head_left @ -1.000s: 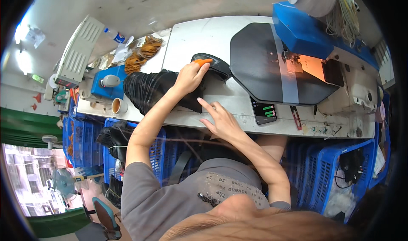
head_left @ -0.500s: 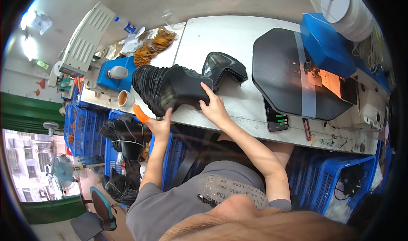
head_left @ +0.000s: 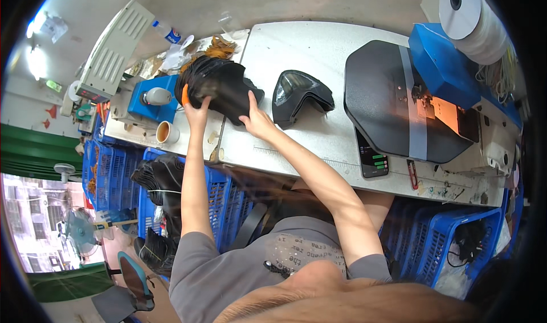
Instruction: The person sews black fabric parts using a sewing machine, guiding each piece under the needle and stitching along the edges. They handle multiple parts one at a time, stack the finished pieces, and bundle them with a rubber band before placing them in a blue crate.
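Between my two hands is a thick stack of black curved pieces (head_left: 225, 92), which look like shoe uppers, at the left of the white table. My left hand (head_left: 196, 113) grips its near left side, an orange cover on one finger. My right hand (head_left: 258, 121) grips its right edge, thumb and forefinger showing; the other fingers are partly hidden. To the right, apart from both hands, a smaller black stack (head_left: 299, 98) with a shiny clear patch on top lies on the table (head_left: 302, 41).
A sewing machine with a blue cover (head_left: 441, 63) and black plate (head_left: 376, 95) stands right, a phone (head_left: 373, 159) at its edge. Left are a paper cup (head_left: 167, 133), another blue machine (head_left: 151, 100) and orange-brown strips (head_left: 221, 47). Blue crates (head_left: 439, 243) sit below.
Both hands have carried the large black stack away from me and slightly left, turning it. It now lies apart from the smaller stack, which it touched or overlapped before.
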The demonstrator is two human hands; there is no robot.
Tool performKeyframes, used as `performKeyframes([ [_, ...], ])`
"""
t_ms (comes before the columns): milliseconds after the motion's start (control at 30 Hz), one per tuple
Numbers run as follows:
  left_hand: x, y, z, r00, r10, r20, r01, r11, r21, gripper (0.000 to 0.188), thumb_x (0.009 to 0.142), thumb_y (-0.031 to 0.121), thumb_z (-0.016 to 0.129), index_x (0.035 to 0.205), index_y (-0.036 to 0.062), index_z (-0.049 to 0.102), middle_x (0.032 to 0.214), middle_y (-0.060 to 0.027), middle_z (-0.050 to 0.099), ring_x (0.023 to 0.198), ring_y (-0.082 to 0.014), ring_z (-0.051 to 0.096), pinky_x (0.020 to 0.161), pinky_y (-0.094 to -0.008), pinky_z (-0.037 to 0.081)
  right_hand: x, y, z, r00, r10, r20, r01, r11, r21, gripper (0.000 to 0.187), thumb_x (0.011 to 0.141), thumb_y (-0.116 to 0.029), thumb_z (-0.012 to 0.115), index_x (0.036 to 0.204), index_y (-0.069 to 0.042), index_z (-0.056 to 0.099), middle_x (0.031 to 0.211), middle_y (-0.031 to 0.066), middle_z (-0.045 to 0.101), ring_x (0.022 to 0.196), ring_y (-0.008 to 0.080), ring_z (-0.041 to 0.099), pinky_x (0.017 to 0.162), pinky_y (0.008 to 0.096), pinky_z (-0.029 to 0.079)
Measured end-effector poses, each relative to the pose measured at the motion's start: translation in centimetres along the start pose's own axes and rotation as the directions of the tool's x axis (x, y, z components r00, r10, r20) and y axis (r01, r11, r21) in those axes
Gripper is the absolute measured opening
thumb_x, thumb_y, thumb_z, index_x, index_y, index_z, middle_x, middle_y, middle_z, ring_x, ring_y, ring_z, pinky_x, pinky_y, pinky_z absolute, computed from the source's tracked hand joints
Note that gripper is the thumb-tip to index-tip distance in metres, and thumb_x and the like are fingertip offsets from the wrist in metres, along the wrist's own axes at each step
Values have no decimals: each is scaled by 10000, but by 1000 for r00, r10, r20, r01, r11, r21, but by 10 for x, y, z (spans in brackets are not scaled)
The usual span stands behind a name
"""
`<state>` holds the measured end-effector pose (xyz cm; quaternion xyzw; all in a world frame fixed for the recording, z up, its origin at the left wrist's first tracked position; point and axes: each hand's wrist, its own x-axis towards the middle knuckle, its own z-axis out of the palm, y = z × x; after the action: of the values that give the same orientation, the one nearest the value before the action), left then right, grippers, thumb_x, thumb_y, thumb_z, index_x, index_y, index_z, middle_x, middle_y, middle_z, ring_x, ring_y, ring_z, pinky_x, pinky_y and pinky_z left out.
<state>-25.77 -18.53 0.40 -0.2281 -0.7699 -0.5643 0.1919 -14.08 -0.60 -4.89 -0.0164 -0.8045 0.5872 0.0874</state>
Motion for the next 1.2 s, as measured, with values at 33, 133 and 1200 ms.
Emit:
performKeyframes([
  [33, 4, -2, -1, 1000, -26, 14, 27, 998, -62, 791, 701, 108, 819, 1358, -39, 405, 1262, -191, 522, 1155, -263, 510, 1021, -354, 371, 3, -6, -2, 998, 49, 34, -47, 997, -68, 900, 866, -234, 626, 1496, -44, 11, 889, 324, 639, 825, 481, 637, 759, 527, 506],
  [133, 3, 16, 6, 995, 96, -9, -91, 961, 262, 860, 701, 147, 830, 1389, -62, 358, 1279, -233, 510, 1164, -306, 505, 1024, -363, 365, 5, -24, -18, 983, 170, 63, -151, 959, -238, 863, 885, -339, 613, 1505, -97, 65, 902, 312, 647, 869, 493, 630, 796, 540, 506],
  [1200, -57, 166, 167, 787, 130, 603, -263, 955, 137, 380, 913, 254, 619, 1207, 14, 609, 1020, -189, 672, 853, -254, 630, 763, -323, 475, -222, -50, -140, 995, -30, 93, 51, 971, -234, 262, 886, -186, 615, 1095, -32, 654, 977, 168, 685, 837, 341, 660, 745, 402, 527],
])
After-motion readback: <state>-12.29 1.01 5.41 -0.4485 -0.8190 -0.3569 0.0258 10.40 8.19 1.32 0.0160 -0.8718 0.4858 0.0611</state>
